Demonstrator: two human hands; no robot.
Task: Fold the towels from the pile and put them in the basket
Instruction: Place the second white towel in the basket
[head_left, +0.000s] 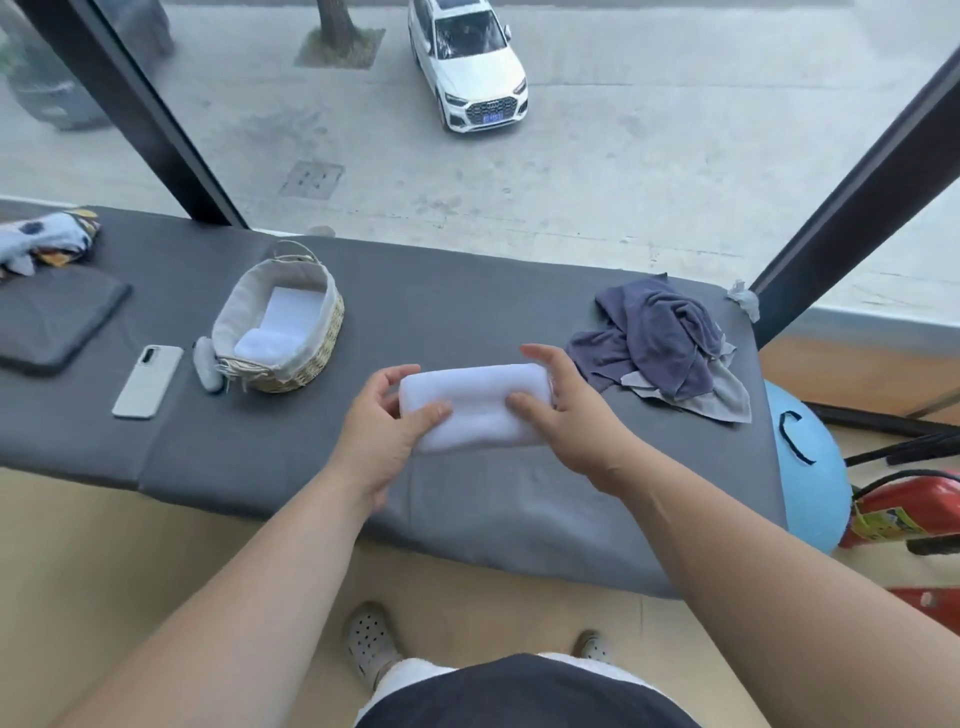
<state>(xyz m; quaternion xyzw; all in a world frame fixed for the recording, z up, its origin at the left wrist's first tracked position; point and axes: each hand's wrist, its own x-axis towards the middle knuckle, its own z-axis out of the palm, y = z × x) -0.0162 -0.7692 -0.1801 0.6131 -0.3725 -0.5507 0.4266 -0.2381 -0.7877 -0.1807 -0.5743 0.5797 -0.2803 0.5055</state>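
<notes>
Both hands — left hand (387, 415) and right hand (563, 410) — are gripping the folded white towel (475, 405) just above the tabletop (441, 306). Basket (283, 317) is holding white towels already; grey pile (665, 348) is waiting — roughly midway.

One basket (318, 349), one phone (148, 382)

A room beside a floor-to-ceiling window (623, 156) facing a paved street with a white car (470, 67). A long grey padded bench (441, 312), a red fire extinguisher (904, 506) and a blue exercise ball (810, 467) suggest a studio or workplace.
</notes>
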